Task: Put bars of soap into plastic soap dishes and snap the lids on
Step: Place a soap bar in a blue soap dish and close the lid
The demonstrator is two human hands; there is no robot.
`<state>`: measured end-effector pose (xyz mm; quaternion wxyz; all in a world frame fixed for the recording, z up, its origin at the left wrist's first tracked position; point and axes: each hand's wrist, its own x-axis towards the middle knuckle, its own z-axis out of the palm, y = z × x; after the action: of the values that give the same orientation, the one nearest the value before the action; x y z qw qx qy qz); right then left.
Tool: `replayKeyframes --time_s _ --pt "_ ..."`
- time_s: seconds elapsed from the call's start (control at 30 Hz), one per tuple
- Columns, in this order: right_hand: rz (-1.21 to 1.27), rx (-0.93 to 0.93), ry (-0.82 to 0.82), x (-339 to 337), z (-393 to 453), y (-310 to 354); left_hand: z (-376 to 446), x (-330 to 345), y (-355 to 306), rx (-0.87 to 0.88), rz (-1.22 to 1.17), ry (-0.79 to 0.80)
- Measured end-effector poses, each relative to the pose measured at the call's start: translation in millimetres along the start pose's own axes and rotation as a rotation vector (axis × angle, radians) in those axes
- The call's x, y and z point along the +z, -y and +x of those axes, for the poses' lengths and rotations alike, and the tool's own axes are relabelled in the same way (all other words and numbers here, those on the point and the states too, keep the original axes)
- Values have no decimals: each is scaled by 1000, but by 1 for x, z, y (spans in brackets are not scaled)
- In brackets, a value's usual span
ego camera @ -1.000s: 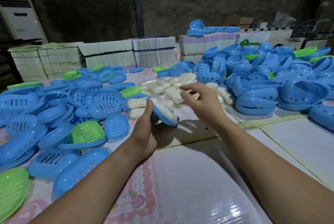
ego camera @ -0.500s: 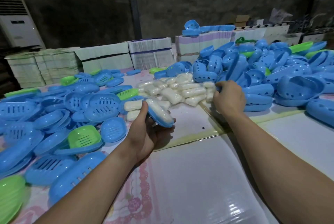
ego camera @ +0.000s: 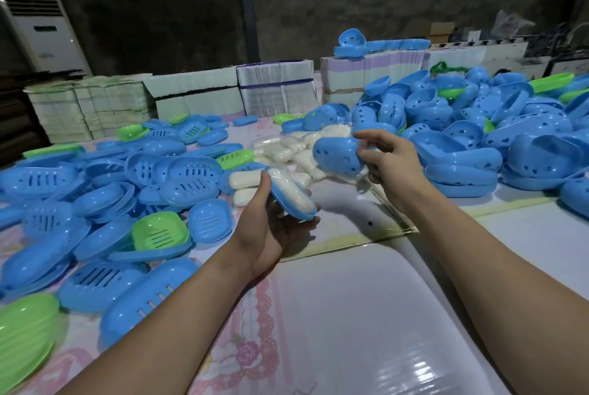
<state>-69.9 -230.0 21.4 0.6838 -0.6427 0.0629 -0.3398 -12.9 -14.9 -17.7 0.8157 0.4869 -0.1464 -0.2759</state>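
My left hand (ego camera: 271, 229) grips a blue soap dish base (ego camera: 288, 203) above the table's middle, tilted, with a wrapped white soap bar (ego camera: 294, 195) lying in it. My right hand (ego camera: 387, 160) holds a blue perforated lid (ego camera: 339, 155) by its right end, up and to the right of the dish and apart from it. A heap of wrapped white soap bars (ego camera: 287, 151) lies on the table behind both hands.
Several blue and green slotted dish bases (ego camera: 188, 186) cover the table's left side. A big pile of blue lids (ego camera: 478, 139) fills the right. Bundled white card stacks (ego camera: 274, 88) line the far edge. Glossy sheets (ego camera: 366, 315) cover the near table.
My right hand reached into the lid pile on the right, took a blue lid and brought it back left toward the dish. My left hand kept holding the dish with the soap.
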Motion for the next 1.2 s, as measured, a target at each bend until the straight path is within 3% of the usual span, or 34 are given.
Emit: replayKeyframes --time_s 0.1,0.2,0.4,0.47,0.6,0.8,1.03,1.13,1.2 --pt "261 184 90 -2 3 1 0 -1 0 -4 5 1" --pt "136 233 100 0 0 3 1 -3 0 -5 -6 -9" --pt "-41 259 -64 2 -3 2 3 -5 0 -39 9 -26" --pt "-213 200 -44 1 -5 -2 3 -6 0 -43 -5 -33" --pt "-798 -107 -8 2 -9 -7 4 -6 0 -54 -15 -44" --pt "-1030 -281 -33 1 -10 -5 5 -6 0 -65 -42 -57" --pt "-1000 -391 -16 -5 -7 2 7 -8 1 -62 -64 -46" --pt "-797 -347 27 -1 -9 4 8 -7 1 -57 -77 -57" --pt "-524 -211 63 3 -11 8 8 -6 1 -55 -91 -68"
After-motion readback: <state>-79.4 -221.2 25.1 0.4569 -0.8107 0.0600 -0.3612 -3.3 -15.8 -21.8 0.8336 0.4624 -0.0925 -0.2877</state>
